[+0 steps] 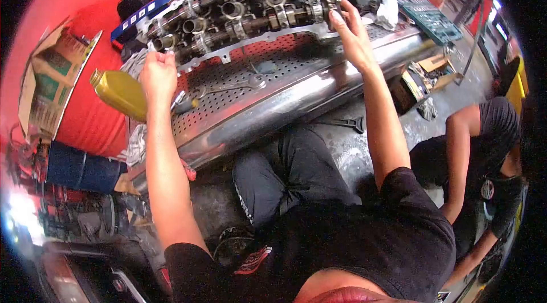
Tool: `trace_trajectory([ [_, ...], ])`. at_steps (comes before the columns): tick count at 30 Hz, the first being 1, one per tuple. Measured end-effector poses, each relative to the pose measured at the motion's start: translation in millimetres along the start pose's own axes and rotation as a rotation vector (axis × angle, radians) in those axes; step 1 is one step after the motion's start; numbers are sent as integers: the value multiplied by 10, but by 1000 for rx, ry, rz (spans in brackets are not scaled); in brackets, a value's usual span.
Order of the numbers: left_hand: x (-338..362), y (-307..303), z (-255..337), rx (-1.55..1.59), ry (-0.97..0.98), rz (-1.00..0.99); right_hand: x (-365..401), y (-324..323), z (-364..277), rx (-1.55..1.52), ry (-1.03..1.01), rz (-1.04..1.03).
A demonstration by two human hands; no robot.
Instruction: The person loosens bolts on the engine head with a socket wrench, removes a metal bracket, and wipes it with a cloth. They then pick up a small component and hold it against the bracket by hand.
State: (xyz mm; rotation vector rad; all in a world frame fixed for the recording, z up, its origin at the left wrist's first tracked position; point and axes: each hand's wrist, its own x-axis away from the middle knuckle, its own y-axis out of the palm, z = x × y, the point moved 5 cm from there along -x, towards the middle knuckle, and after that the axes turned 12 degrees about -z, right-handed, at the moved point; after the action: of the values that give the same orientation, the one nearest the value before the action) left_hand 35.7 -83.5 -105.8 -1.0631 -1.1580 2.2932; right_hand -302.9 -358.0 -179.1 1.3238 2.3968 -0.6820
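Note:
A cylinder head (244,6) with two camshafts and several round plug tubes lies at a slant over a perforated metal bench. My left hand (159,74) is closed at its left end, fingertips pinched on the near corner. At the other end, my right hand (354,38) holds the edge with the thumb on top and fingers behind. A wrench (236,84) rests on the bench in front of the cylinder head. Beside my left wrist are a yellow-green oil bottle (121,95) and a tool with a shiny metal end (183,102).
The bench (268,106) has a rounded steel front edge. A green tool case (427,12) lies at its right end. An open cardboard box (433,75) sits lower right. Another person (464,149) crouches at my right. A cardboard box (51,78) stands far left.

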Motion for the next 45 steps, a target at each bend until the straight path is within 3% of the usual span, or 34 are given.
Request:
trace_trajectory([
  [8, -58, 62, 69, -305, -106, -59, -30, 11, 105, -71, 7, 48],
  [11, 53, -28, 169, -131, -78, 27, -43, 17, 124, -65, 14, 83],
  [15, -50, 53, 95, -229, -56, 46, -57, 8, 113, -61, 47, 121],
  [23, -87, 86, -28, -52, 21, -13, -78, 46, 181, -8, 33, 185],
  [27, -123, 69, -7, -177, 25, -25, -46, 49, 157, -31, -10, 154],
  [31, -17, 63, 62, -90, -27, 32, -20, 69, 88, -57, -39, 156],
  [35, -75, 43, 56, -221, -97, -91, 8, 95, 43, -106, -41, 160],
  [38, -17, 11, 120, -142, -69, -16, 4, 90, 74, -154, -34, 155],
  [42, -121, 81, 2, -168, -72, -80, 318, 194, -408, 422, -316, 562],
  [43, -143, 94, -21, -190, -85, -124, 390, 266, -601, 560, -465, 578],
  [45, -139, 68, -3, -187, -100, -125, 398, 500, -728, 703, -594, 387],
])
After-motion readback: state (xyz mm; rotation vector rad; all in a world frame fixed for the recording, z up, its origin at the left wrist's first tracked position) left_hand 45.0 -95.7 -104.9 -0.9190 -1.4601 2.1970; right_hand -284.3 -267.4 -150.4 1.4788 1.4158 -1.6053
